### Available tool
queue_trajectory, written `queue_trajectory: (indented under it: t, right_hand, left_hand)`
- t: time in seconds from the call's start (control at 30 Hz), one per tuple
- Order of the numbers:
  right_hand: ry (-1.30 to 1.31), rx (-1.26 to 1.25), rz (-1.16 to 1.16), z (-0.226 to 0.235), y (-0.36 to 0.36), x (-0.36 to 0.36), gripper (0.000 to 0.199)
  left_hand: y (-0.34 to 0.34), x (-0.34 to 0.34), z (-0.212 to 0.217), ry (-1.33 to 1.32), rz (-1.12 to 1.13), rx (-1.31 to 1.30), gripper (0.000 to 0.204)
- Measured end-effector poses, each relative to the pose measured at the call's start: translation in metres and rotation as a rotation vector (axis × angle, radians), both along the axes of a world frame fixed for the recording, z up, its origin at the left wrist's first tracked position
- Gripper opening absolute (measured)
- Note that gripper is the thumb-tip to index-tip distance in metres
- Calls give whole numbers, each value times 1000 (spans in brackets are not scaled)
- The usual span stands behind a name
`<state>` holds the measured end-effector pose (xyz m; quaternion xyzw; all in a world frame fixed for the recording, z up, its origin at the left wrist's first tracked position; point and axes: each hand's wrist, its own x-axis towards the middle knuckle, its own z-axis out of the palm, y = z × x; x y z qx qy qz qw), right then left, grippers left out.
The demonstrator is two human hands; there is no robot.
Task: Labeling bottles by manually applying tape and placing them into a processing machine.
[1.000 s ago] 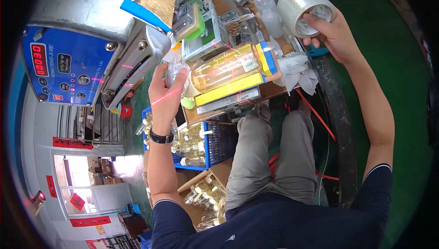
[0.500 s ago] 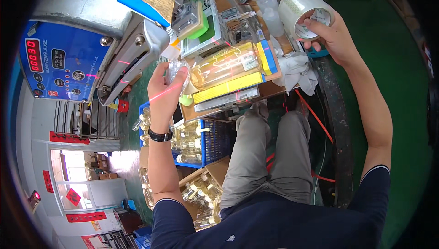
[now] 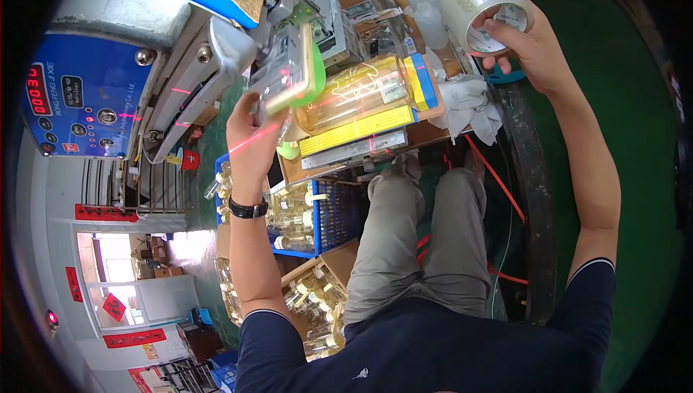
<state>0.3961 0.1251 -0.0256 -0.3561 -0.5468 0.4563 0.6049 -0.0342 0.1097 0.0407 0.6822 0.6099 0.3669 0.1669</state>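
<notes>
Hooked through its core, a wide roll of clear packing tape (image 3: 465, 5) is held by my right hand (image 3: 530, 39) at the upper right. My left hand (image 3: 251, 140), with a black wristband (image 3: 247, 210), is beside the left end of a clear, amber-looking bottle (image 3: 354, 101). Its fingers are curled, but a green-edged machine head (image 3: 292, 75) hides their tips and whatever they hold. The bottle lies on its side in a fixture, with white line artwork on it. A yellow strip (image 3: 361, 132) runs along the bottle's near side, and a blue-and-yellow block (image 3: 422, 86) stands at its right end.
A blue control panel (image 3: 90, 93) with a red display is at the left. Behind the fixture stands a red-capped squeeze bottle (image 3: 429, 21), near a white rag (image 3: 469, 104). Below are a blue crate (image 3: 339, 223) and a cardboard box (image 3: 339, 259), both with bottles.
The green-edged machine head has moved down and left, over my left fingers and the bottle's left end. The clear round piece in my left hand is now hidden. My right hand still holds the tape.
</notes>
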Motion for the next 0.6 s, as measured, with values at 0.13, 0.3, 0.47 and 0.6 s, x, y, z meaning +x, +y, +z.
queue_trajectory:
  t: [0.13,0.3,0.47,0.6]
  right_hand:
    - [-19,-4,-9,0,0,0,19]
    - [-39,-15,2,0,3,-1,31]
    - [-69,-13,1,0,5,0,37]
    - [-83,-16,3,-1,6,1,38]
  left_hand:
    - [-1,-5,-4,-68,-66,3,46]
    - [2,-9,-8,-23,30,27,45]
    - [6,-13,-12,-95,16,51,45]
    - [3,-9,-9,-105,-46,44,41]
